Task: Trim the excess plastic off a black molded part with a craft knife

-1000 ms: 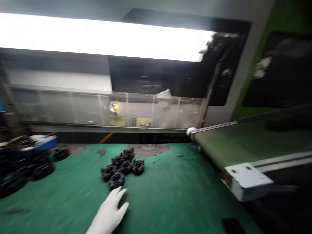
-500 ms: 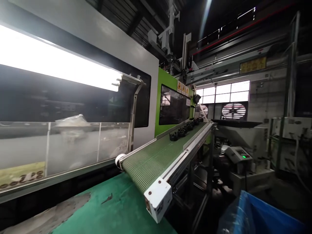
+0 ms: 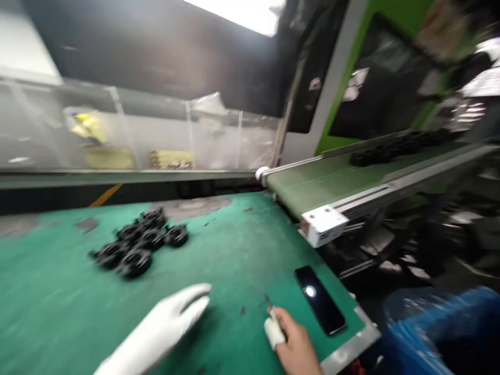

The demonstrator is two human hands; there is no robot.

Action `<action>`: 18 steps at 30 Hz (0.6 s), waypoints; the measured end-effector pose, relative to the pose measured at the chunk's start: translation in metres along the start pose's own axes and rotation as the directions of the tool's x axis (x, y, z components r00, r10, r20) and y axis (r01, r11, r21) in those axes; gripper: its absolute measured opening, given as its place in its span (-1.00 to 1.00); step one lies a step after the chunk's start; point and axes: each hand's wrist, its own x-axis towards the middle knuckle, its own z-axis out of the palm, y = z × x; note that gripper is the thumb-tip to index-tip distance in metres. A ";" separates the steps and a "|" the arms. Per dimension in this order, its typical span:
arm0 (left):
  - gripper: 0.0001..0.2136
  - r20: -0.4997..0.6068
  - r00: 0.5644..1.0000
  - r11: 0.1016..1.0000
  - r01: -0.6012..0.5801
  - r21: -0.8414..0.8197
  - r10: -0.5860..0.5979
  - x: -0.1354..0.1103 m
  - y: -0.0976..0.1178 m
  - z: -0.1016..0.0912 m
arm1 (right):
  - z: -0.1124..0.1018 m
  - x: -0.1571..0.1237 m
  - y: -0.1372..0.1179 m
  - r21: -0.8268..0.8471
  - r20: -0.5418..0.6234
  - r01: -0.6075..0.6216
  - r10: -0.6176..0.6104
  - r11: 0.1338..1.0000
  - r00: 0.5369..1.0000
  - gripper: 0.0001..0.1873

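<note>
My left hand, in a white glove, is over the green table with thumb and fingers apart and nothing between them. Beyond it lies a cluster of several black round plastic parts, blurred. My right hand is bare apart from a white cover on one digit. Its fingers are closed round what looks like a small knife with a pale handle and a thin, dark tip pointing away from me. A black phone lies just right of that hand, apart from it.
The green tabletop has worn grey patches. A sloping green conveyor belt with a white end block meets the table's far right corner, carrying black parts higher up. At lower right stands a blue bin with clear plastic lining.
My view has swung down and left from the machine and conveyor to the table. Both hands, the cluster of black parts and the phone have come into view.
</note>
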 end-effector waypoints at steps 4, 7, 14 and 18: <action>-0.63 0.014 0.999 0.975 0.041 -0.220 -0.039 -0.008 0.001 -0.056 | 0.012 -0.008 0.033 -0.017 0.060 -0.110 0.111 0.994 0.992 -0.44; -0.57 -0.018 0.997 0.966 0.065 -0.251 -0.072 0.002 -0.011 -0.082 | 0.009 -0.012 0.046 -0.056 0.060 -0.156 0.159 0.986 0.985 -0.38; -0.49 -0.227 0.973 0.973 -0.022 -0.232 -0.033 0.011 -0.026 -0.129 | 0.004 -0.012 0.073 -0.194 -0.012 -0.069 0.068 0.979 0.998 -0.44; -0.49 -0.184 0.982 0.982 -0.001 -0.188 -0.034 0.028 -0.033 -0.127 | 0.009 -0.011 0.092 -0.076 -0.079 -0.083 0.077 0.994 0.994 -0.47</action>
